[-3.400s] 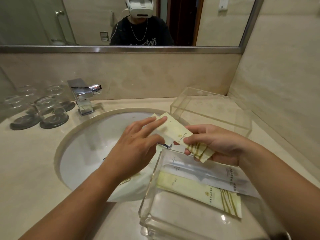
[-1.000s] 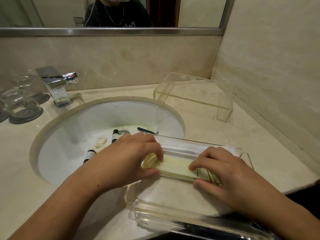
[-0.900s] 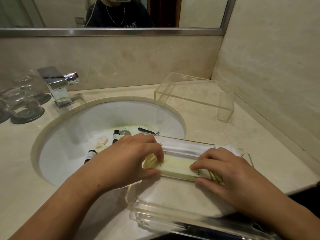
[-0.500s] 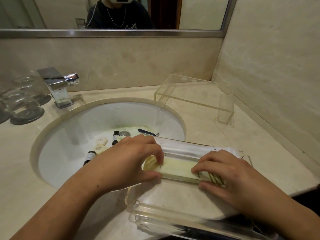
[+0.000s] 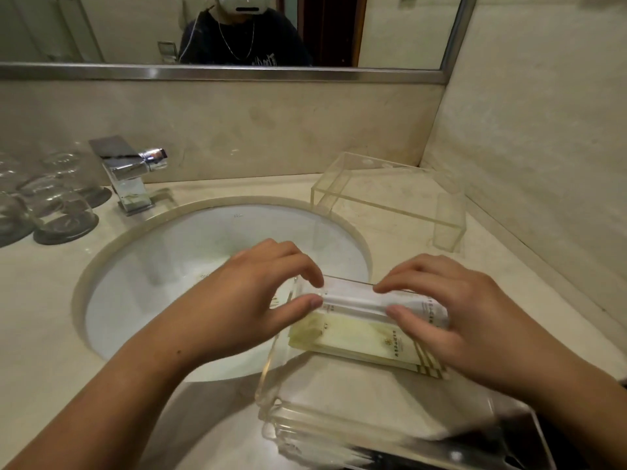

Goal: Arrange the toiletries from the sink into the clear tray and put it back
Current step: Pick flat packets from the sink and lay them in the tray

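Dim warm light, soft wide-angle blur.

The beige marble counter [image 5: 40,300] filled the lower frame, with an oval white sink [image 5: 142,228] set into it left of centre. Behind the sink, at upper left, stood a chrome faucet [image 5: 130,174]. At the far left, upturned glasses [image 5: 57,208] rested on dark coasters [image 5: 64,234]. An acrylic stand [image 5: 390,195] stood at upper right, near the wall corner. The clear tray [image 5: 271,368] sat at lower right by the counter's front edge, its far left corner reaching over the sink's rim.
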A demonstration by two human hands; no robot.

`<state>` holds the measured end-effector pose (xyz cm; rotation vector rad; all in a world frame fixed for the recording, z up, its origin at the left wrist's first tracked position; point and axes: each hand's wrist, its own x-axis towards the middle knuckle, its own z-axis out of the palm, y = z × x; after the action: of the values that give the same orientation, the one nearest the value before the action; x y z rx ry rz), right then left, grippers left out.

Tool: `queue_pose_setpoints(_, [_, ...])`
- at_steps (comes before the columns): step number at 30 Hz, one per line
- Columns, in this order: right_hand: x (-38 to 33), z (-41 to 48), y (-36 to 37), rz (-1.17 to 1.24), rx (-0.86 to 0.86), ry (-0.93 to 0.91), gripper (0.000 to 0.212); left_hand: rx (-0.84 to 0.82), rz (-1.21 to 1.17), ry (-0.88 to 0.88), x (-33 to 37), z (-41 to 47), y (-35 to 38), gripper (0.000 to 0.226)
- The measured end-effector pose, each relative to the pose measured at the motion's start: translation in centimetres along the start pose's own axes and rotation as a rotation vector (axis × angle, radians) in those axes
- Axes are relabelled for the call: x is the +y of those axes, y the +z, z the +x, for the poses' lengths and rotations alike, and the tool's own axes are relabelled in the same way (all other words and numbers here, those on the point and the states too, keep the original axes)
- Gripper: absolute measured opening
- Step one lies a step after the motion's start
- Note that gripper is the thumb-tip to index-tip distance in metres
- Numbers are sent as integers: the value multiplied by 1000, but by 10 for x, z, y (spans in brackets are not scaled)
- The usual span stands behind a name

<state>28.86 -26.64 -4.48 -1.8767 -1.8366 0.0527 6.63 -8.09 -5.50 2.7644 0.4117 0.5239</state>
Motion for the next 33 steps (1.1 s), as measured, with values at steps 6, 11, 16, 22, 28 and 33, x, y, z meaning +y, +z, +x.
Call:
queue_pose_setpoints(6, [-20,51,-1,29,-35,-33,25,74,21,-106,-38,1,-13,21])
queue_pose_setpoints(11, [-31,91,22,90,-96,-21,23,79,29,-263,-90,-7,-10,17])
queue_pose_setpoints(16, [-34,133,50,53,-210,-33,24,-9,25,-374,-121,-14,-3,20])
queue_pose_setpoints(22, [-39,176,88,-62,-384,-73,28,-172,45,-463,-142,-11,11,27])
queue_pose_setpoints(28, [-46,214,127,-242,-701,-90,32,-418,33,-547,-162,-12,20,34])
queue_pose_setpoints(33, [-52,234,159,-478,-939,-96,50,-475,-13,-630,-171,-14,26,32])
